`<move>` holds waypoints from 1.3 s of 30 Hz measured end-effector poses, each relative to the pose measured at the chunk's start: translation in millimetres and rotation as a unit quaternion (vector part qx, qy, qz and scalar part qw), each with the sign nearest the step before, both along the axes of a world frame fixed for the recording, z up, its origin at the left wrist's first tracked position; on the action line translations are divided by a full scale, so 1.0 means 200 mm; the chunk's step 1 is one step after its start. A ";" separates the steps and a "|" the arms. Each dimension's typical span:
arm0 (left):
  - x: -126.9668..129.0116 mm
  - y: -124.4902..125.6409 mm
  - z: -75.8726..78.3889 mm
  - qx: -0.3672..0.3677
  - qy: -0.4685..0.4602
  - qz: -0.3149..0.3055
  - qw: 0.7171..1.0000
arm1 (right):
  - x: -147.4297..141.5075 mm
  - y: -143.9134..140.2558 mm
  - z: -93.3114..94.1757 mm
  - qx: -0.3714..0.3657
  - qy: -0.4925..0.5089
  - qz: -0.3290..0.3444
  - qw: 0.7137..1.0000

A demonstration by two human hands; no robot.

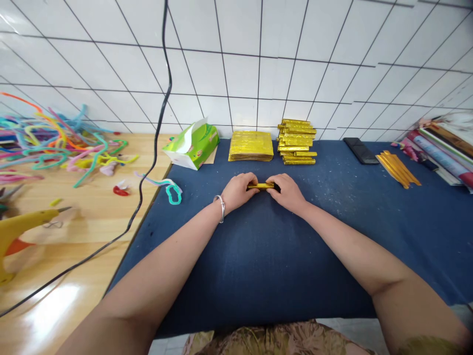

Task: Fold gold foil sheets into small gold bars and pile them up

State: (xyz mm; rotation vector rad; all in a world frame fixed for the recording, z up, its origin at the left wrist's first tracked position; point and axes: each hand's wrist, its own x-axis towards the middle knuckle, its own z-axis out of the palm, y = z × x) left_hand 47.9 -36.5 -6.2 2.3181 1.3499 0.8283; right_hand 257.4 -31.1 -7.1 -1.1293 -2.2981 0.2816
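White wall tiles (240, 64) with dark joint lines stand behind a dark blue cloth (221, 276) specked with pale marks; on the left it borders a light wooden tabletop (107, 234). A black cable (162, 108) hangs before the tiles and slants down across the wood to the lower left. Beyond it lie a tangled heap of fuzzy coloured stems (88, 148) and a yellow glue gun (29, 223), partly cut off by the edge of view. One teal looped stem (173, 194) rests on the cloth near its left border.

Along the wall, from left to right, come a green tissue pack (201, 145), a flat gold stack (250, 146), a pile of narrow gold sticks (296, 143), a black phone (360, 150), some loose gold strips (398, 169) and a heap of books and rolls (443, 150).

In front of the gold stack, at mid-cloth, a slim gold piece (263, 186) lies crosswise between both hands. The left hand (239, 191), with a silver bangle (221, 209) at its wrist, pinches one end between thumb and curled fingers; the right hand (288, 194) grips the other likewise.
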 end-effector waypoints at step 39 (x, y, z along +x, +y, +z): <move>-0.23 0.09 -0.02 -0.114 -0.117 0.004 0.987 | 0.04 0.00 -0.01 -0.037 0.114 -0.055 0.991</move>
